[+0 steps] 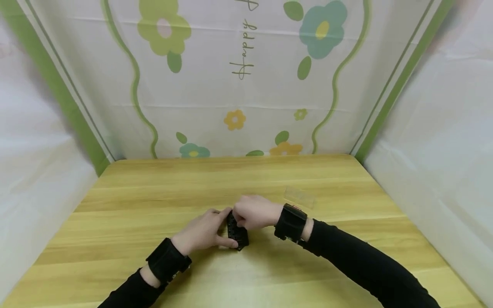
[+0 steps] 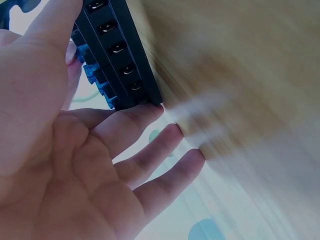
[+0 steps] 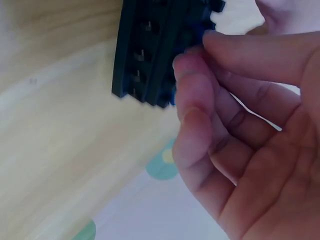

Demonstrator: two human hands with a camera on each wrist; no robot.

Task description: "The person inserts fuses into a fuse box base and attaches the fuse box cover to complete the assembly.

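A black terminal block point(image 1: 238, 235) with a row of slots and metal contacts lies between my two hands, low in the middle of the head view. My left hand point(image 1: 202, 231) holds it by its ends, thumb at the near end and index finger at the far end; the other fingers stretch past it. Over its top, my right hand point(image 1: 255, 212) is curled, thumb and index fingertips pinching at the block's upper side. In the right wrist view the fingertips point(image 3: 192, 65) cover that spot, and I cannot tell whether a small part is between them.
A clear plastic strip point(image 1: 299, 196) lies on the wooden table point(image 1: 154, 192), beyond my right wrist. White cloth with flower prints point(image 1: 235, 119) hangs at the back, and plain white cloth point(image 1: 435, 128) closes off both sides.
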